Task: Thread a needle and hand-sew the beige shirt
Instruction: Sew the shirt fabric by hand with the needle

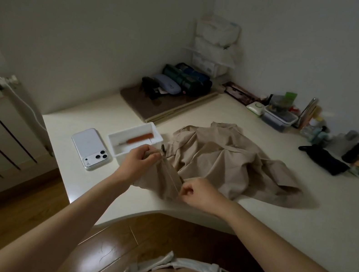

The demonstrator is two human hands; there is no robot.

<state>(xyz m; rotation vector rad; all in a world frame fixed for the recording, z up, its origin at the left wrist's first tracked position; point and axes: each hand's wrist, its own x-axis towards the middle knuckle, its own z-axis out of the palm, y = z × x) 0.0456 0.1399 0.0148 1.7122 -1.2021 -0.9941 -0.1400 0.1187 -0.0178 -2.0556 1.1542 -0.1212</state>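
The beige shirt (225,158) lies crumpled on the white desk (268,213), and one edge of it is pulled toward me. My left hand (138,159) grips that edge at its upper end, beside a dark button. My right hand (196,195) pinches the same edge lower down, fingers curled; the strip of cloth is stretched between the two hands. A needle or thread is too small to make out. A white tray (134,143) just left of the shirt holds a brown, handle-like tool (137,140).
A white phone (91,148) lies face down left of the tray. A brown mat with cases (168,95) sits at the back, shelves in the corner, jars and boxes (278,116) along the right wall, a black pouch (324,159) on the right. The desk's front edge curves inward near me.
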